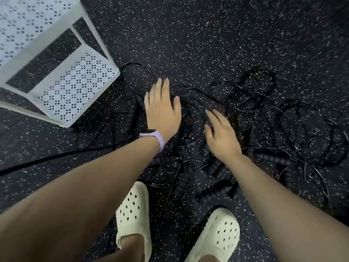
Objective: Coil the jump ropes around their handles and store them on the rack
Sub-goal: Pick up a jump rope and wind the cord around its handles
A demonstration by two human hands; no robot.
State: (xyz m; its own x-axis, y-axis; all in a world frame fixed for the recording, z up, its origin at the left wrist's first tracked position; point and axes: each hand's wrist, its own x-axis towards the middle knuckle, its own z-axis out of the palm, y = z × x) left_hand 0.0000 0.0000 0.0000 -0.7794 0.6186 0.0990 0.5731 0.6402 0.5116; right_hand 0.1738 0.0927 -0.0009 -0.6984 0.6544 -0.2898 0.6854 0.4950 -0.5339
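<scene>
Several ropes: black jump ropes (222,129) lie in one tangled heap on the floor (207,44), right in front of my feet, cords looped over each other; exact count I can't tell.
Handles: ribbed black handles (213,195) scattered through the heap, some near my shoes, one more off to the right (272,158), another by the rack's corner (132,114).
Progress: nothing coiled that I can see, every cord loose. Rack shelves in view carry no rope. My read: task is at the very start, all the coiling and all the storing left.
Rack: white perforated rack (75,87) stands on the floor to my upper left, its near corner just beside the edge of the heap.
Left hand: left hand (162,110) reaches out over the left part of the heap, palm down, fingers straight and slightly spread, holding nothing. Touching the cords or hovering above them, can't tell.
Right hand: right hand (221,135) over the middle of the heap, palm down, fingers extended and relaxed, a bit blurred, nothing gripped. Contact likewise unclear.
Arms: both stretched forward and down, hands close together but apart.
Next, my guess: pick one handle and pull its cord free of the tangle before winding.
Other: purple wristband (158,138) on my left wrist; cream clogs (132,208), floor is dark speckled rubber.
</scene>
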